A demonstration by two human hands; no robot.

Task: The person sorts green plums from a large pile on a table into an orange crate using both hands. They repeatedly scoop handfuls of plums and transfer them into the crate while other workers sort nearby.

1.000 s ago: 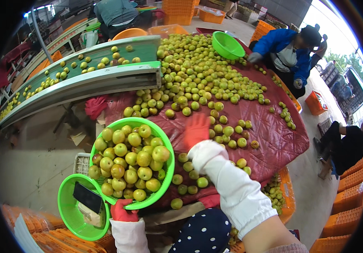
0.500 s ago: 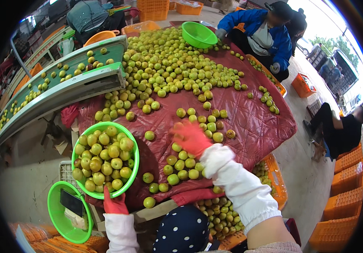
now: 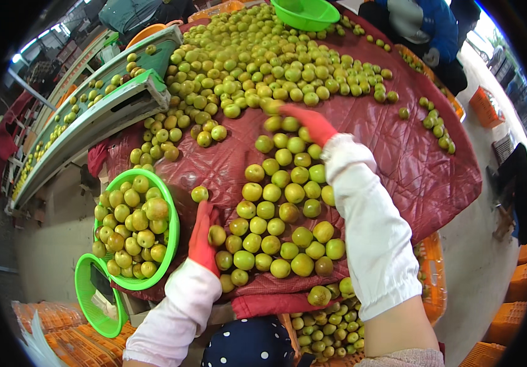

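Round yellow-green fruits, some with a brown blush, cover much of a dark red quilted sheet (image 3: 398, 153). My left hand (image 3: 203, 237), in a red glove, stands on edge with fingers stretched out, touching a brownish fruit (image 3: 216, 235) at the left side of a near cluster of fruits (image 3: 269, 226). Farther off, my right hand (image 3: 311, 123), also red-gloved, reaches across the cluster's far end with fingers extended left. Its fingertips are by a blurred fruit (image 3: 272, 106) and partly hard to make out. A green basket (image 3: 173, 235) full of the fruits stands left of my left hand.
A conveyor (image 3: 104, 125) carrying fruits runs along the left. At the back sits a green basin (image 3: 306, 18). Below the sheet's front edge, a crate holds more fruits (image 3: 328, 330); a polka-dotted cloth (image 3: 248, 345) is beside it. A blue-sleeved person (image 3: 438, 30) is at far right.
My left hand has left the green basket's rim and come onto the sheet beside the fruits. My right hand has moved farther away. More fruits now lie in the near cluster.
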